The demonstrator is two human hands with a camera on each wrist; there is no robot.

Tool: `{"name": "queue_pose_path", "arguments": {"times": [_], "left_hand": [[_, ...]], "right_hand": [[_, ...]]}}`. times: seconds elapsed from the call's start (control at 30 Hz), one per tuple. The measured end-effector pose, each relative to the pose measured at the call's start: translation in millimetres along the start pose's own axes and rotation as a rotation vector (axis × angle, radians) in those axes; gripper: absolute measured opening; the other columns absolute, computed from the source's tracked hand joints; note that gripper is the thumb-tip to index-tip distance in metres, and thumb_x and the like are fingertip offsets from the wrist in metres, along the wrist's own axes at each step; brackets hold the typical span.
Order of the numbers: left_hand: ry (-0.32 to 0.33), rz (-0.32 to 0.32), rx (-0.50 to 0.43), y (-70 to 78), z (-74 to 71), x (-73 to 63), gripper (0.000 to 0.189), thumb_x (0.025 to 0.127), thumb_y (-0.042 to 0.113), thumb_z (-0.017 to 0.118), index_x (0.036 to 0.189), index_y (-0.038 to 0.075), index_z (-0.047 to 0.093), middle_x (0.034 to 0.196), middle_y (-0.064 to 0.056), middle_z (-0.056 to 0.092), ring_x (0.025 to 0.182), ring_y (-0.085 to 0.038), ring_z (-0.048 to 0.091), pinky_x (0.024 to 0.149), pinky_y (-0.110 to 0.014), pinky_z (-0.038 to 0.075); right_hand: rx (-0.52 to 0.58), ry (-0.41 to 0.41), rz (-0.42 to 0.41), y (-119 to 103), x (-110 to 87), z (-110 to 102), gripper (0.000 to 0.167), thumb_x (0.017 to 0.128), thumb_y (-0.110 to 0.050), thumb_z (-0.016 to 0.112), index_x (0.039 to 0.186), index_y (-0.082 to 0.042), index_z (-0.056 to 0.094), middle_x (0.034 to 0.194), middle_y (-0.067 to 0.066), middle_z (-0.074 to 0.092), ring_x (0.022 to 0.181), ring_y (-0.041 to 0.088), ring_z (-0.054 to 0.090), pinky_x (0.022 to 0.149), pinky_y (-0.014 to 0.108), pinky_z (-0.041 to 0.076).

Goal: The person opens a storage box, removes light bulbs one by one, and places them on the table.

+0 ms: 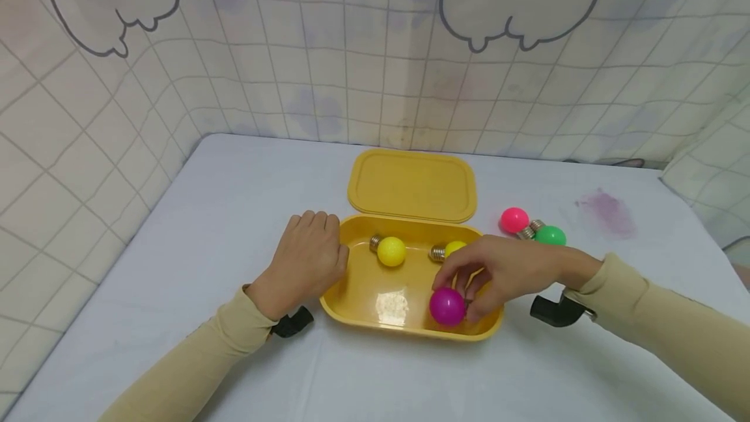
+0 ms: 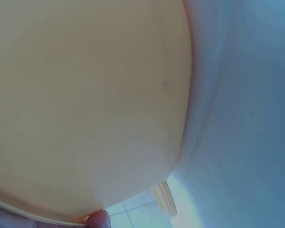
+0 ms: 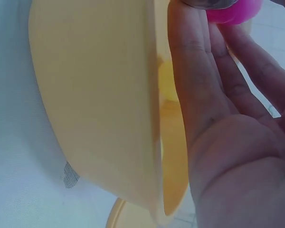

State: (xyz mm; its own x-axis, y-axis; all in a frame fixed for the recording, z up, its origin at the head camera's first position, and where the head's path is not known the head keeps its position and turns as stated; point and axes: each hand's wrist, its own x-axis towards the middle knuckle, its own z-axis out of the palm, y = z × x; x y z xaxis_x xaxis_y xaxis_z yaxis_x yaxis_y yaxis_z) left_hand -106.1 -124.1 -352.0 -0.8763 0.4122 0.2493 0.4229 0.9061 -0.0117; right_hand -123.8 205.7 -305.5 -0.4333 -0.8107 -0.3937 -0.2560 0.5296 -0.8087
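My right hand point(image 1: 506, 269) pinches a magenta light bulb point(image 1: 447, 307) over the right part of a yellow plastic container point(image 1: 404, 329). In the right wrist view the fingers curl about the bulb's metal base, with its magenta globe point(image 3: 237, 12) beyond them. At the container's left end my left hand point(image 1: 310, 256) grips the rim; a fingertip point(image 2: 99, 219) shows at the edge in the left wrist view. Inside the container lie two yellow bulbs, one left of centre point(image 1: 391, 252) and the other point(image 1: 454, 248) partly hidden by my right hand.
Behind the container a matching yellow lid point(image 1: 413, 185) lies flat on the white-covered table point(image 1: 258, 174). Right of it are a pink bulb point(image 1: 514, 220) and a green bulb point(image 1: 551, 236), bases together. A purple stain point(image 1: 608, 213) marks the cloth. A grid-patterned curtain point(image 1: 351, 83) hangs behind.
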Motion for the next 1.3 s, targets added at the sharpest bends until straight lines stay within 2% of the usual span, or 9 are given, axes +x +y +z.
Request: {"name": "queue_pose_path", "arguments": {"times": [0.13, 0.43, 0.6, 0.73, 0.9, 1.13, 1.3], "left_hand": [[-0.002, 0.0, 0.0, 0.0, 0.2, 0.1, 0.022, 0.094, 0.019, 0.052, 0.079, 0.004, 0.045, 0.07, -0.006, 0.037, 0.067, -0.024, 0.035, 0.066, -0.031, 0.022], [-0.002, -0.006, -0.001, -0.5, 1.6, -0.7, 0.022, 0.094, 0.019, 0.052, 0.079, 0.004, 0.045, 0.07, -0.006, 0.037, 0.068, -0.024, 0.036, 0.066, -0.031, 0.023], [0.005, -0.005, 0.0, 0.1, 1.7, -0.8, 0.022, 0.094, 0.018, 0.052, 0.079, 0.005, 0.045, 0.07, -0.006, 0.037, 0.067, -0.024, 0.035, 0.066, -0.031, 0.022], [0.001, -0.008, 0.0, 0.4, 1.4, -0.6, 0.022, 0.094, 0.019, 0.052, 0.079, 0.005, 0.045, 0.07, -0.006, 0.037, 0.068, -0.024, 0.035, 0.066, -0.031, 0.023], [0.002, -0.002, 0.007, -0.3, 2.2, -0.8, 0.022, 0.095, 0.019, 0.052, 0.079, 0.005, 0.045, 0.07, -0.006, 0.037, 0.068, -0.024, 0.035, 0.066, -0.031, 0.023], [0.021, 0.001, 0.004, -1.9, 2.6, -1.7, 0.022, 0.093, 0.017, 0.053, 0.078, 0.005, 0.044, 0.069, -0.005, 0.035, 0.066, -0.024, 0.034, 0.065, -0.031, 0.022], [-0.003, 0.0, -0.018, -0.8, 2.3, -0.9, 0.021, 0.094, 0.017, 0.052, 0.079, 0.005, 0.044, 0.07, -0.005, 0.036, 0.067, -0.023, 0.034, 0.066, -0.031, 0.022]], "right_hand": [[0.01, 0.038, -0.045, 3.5, -5.4, 0.4, 0.045, 0.086, -0.02, 0.082, 0.129, -0.022, 0.067, 0.121, 0.0, 0.07, 0.104, 0.016, 0.069, 0.093, 0.027, 0.06], [0.021, 0.09, -0.075, 7.9, -13.2, 1.2, 0.045, 0.086, -0.022, 0.083, 0.129, -0.021, 0.068, 0.122, 0.002, 0.07, 0.104, 0.015, 0.068, 0.092, 0.027, 0.06], [0.061, 0.104, -0.135, 13.4, -17.1, 2.3, 0.046, 0.088, -0.018, 0.081, 0.131, -0.015, 0.066, 0.126, 0.006, 0.069, 0.104, 0.017, 0.069, 0.093, 0.029, 0.06], [0.095, 0.12, -0.152, 15.7, -21.5, 3.1, 0.047, 0.089, -0.016, 0.08, 0.133, -0.013, 0.065, 0.128, 0.007, 0.068, 0.105, 0.017, 0.07, 0.093, 0.03, 0.061], [0.14, 0.158, -0.221, 18.1, -27.5, 1.8, 0.045, 0.089, -0.009, 0.078, 0.132, -0.009, 0.064, 0.126, 0.01, 0.07, 0.103, 0.02, 0.072, 0.092, 0.032, 0.061], [0.146, 0.204, -0.288, 20.1, -31.7, -1.5, 0.044, 0.089, -0.003, 0.076, 0.131, -0.009, 0.064, 0.123, 0.006, 0.071, 0.104, 0.02, 0.073, 0.092, 0.032, 0.061], [0.16, 0.271, -0.277, 23.7, -40.9, -1.7, 0.046, 0.088, -0.002, 0.076, 0.132, -0.01, 0.064, 0.126, 0.002, 0.068, 0.108, 0.02, 0.072, 0.094, 0.029, 0.06]]}}
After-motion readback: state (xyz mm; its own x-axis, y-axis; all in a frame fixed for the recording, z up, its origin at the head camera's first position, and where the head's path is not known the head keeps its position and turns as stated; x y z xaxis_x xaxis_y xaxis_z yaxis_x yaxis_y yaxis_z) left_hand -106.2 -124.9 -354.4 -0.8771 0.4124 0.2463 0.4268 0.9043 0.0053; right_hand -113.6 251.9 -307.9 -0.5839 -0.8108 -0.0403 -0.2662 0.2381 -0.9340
